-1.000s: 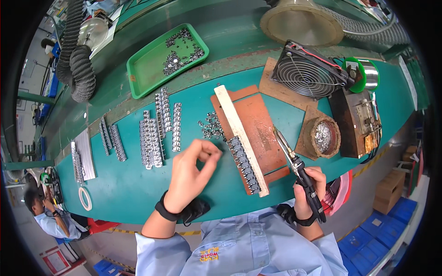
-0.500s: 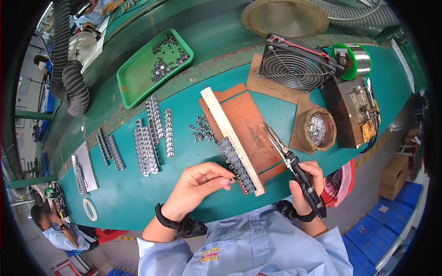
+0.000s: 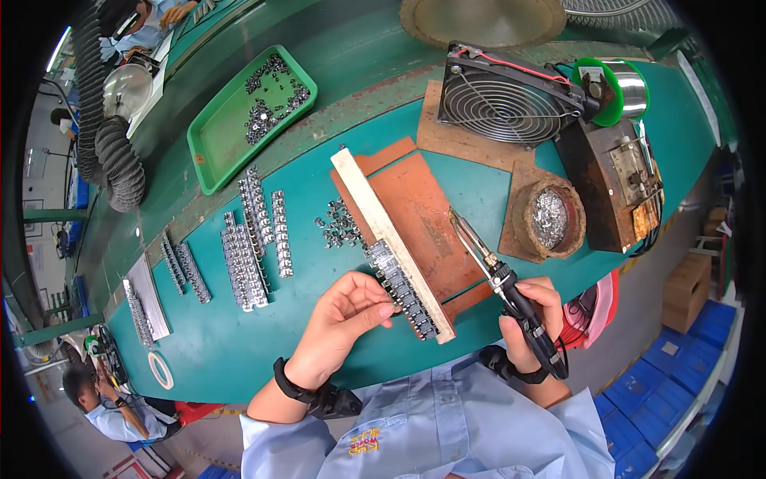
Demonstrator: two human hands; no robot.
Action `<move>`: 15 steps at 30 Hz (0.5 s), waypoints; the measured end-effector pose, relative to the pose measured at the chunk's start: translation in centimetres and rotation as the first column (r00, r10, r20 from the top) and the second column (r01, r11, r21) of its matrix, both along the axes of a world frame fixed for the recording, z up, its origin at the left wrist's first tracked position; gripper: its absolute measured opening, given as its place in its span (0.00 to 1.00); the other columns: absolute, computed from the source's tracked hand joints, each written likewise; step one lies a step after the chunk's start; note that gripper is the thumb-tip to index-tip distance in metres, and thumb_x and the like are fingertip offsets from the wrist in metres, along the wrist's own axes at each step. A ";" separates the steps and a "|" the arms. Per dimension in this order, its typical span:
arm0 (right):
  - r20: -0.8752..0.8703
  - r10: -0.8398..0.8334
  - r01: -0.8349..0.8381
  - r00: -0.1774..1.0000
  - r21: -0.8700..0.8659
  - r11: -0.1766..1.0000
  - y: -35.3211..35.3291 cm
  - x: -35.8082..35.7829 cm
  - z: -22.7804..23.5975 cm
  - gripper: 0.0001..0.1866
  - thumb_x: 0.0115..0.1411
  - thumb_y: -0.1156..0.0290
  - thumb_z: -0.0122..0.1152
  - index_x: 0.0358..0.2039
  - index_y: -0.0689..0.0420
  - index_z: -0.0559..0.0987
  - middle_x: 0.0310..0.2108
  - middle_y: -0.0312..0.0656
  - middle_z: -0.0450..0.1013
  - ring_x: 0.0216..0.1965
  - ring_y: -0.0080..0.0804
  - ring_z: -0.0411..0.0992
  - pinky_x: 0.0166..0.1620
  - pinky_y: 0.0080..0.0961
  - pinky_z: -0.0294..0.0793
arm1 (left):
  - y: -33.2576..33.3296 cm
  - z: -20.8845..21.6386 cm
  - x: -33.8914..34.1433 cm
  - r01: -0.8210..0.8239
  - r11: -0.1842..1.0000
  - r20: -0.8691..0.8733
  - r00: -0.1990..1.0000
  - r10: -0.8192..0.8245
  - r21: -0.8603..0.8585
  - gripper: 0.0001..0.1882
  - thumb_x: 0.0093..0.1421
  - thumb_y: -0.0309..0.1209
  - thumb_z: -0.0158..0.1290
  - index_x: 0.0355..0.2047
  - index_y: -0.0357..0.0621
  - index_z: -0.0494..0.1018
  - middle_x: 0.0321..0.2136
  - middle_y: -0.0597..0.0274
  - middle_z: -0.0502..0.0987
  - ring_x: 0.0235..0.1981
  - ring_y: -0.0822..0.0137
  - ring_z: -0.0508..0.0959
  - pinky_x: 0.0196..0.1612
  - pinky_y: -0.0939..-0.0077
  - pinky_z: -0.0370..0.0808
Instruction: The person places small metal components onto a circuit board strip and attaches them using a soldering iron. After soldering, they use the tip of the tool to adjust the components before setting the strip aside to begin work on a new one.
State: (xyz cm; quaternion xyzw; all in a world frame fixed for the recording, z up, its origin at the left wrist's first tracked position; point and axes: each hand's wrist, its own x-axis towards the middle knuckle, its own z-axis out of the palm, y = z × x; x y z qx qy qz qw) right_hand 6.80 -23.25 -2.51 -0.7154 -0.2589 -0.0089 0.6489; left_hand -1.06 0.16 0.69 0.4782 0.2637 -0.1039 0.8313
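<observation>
My right hand grips a black-handled soldering iron, its long metal tip pointing up and left over the reddish-brown board. My left hand is closed in a pinch at the left edge of a row of small metal parts. A small metal part sits at its fingertips, mostly hidden by them. That row lies along a pale wooden strip, which slants across the board. Loose small metal pieces form a pile left of the strip.
Finished-looking rows of parts lie to the left. Farther back stands a green tray with small pieces. At right are a fan, a round pot, a solder wire spool and a dark box. Other people work nearby.
My left hand has brought its small part against the row on the wooden strip. The soldering iron stays in my right hand, almost in place. The whole view has shifted slightly.
</observation>
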 end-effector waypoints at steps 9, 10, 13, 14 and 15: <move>-0.005 0.018 -0.018 1.000 -0.055 0.998 -0.1 -0.2 -0.3 0.21 0.47 0.70 0.61 0.40 0.63 0.65 0.33 0.46 0.64 0.31 0.28 0.63 0.35 0.20 0.63 | -0.2 -0.1 -0.1 -0.013 1.000 0.009 1.000 0.013 0.011 0.08 0.53 0.20 0.51 0.32 0.41 0.64 0.26 0.65 0.72 0.28 0.74 0.72 0.34 0.83 0.69; -0.004 0.023 -0.023 1.000 -0.075 0.997 -0.1 -0.2 -0.3 0.22 0.50 0.66 0.60 0.41 0.62 0.64 0.33 0.44 0.63 0.31 0.26 0.61 0.35 0.19 0.61 | -0.3 0.0 0.0 -0.015 1.000 0.008 1.000 0.015 0.020 0.08 0.53 0.20 0.52 0.32 0.41 0.64 0.26 0.65 0.72 0.28 0.74 0.72 0.34 0.83 0.69; -0.005 0.023 -0.024 1.000 -0.080 0.996 -0.2 -0.2 -0.3 0.22 0.50 0.66 0.60 0.41 0.62 0.64 0.33 0.44 0.63 0.31 0.26 0.61 0.35 0.19 0.61 | -0.3 0.1 0.0 -0.020 0.999 0.007 1.000 0.020 0.037 0.09 0.53 0.20 0.52 0.32 0.41 0.64 0.26 0.65 0.72 0.28 0.74 0.72 0.34 0.83 0.69; -0.005 0.024 -0.024 1.000 -0.082 0.996 -0.2 -0.2 -0.3 0.22 0.50 0.66 0.60 0.41 0.63 0.64 0.33 0.44 0.63 0.31 0.26 0.61 0.35 0.19 0.61 | -0.3 0.0 -0.1 -0.013 0.999 0.017 1.000 0.013 0.038 0.08 0.53 0.21 0.52 0.33 0.41 0.64 0.27 0.65 0.72 0.28 0.74 0.72 0.35 0.84 0.69; -0.006 0.023 -0.024 1.000 -0.082 0.996 -0.2 -0.1 -0.2 0.22 0.50 0.66 0.60 0.41 0.63 0.64 0.33 0.44 0.63 0.31 0.26 0.61 0.35 0.19 0.61 | -0.2 -0.1 -0.2 -0.006 0.999 0.026 1.000 0.005 0.040 0.08 0.54 0.21 0.51 0.33 0.41 0.64 0.27 0.65 0.72 0.29 0.75 0.72 0.36 0.84 0.69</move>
